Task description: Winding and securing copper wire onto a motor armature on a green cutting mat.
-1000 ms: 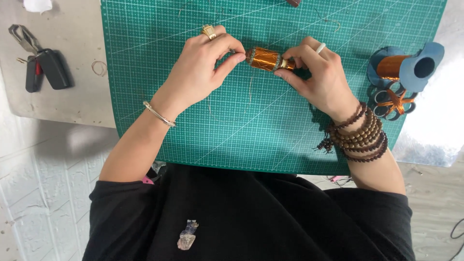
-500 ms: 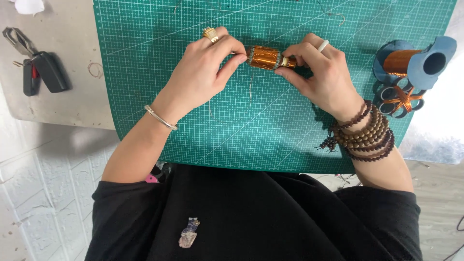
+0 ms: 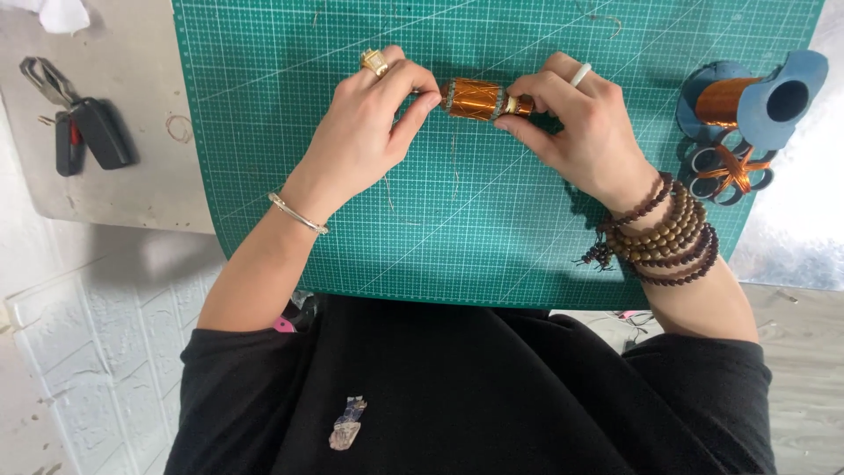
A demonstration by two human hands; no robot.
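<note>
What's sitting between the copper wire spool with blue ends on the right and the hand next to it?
In the head view, only bare green cutting mat lies between the blue-ended copper wire spool and the right hand; the scissors sit below that stretch.

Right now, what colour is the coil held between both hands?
Shiny copper-orange, with crossing wire lines on the coil; the head view shows it best.

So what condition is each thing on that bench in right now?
Small copper-wound coil: lifted, pinched at both ends.
Left hand: gripping coil's left end.
Right hand: gripping coil's right end.
Blue-flanged spool of copper wire: lying on its side.
Green gridded cutting mat: flat.
Black car key: lying untouched.
</note>
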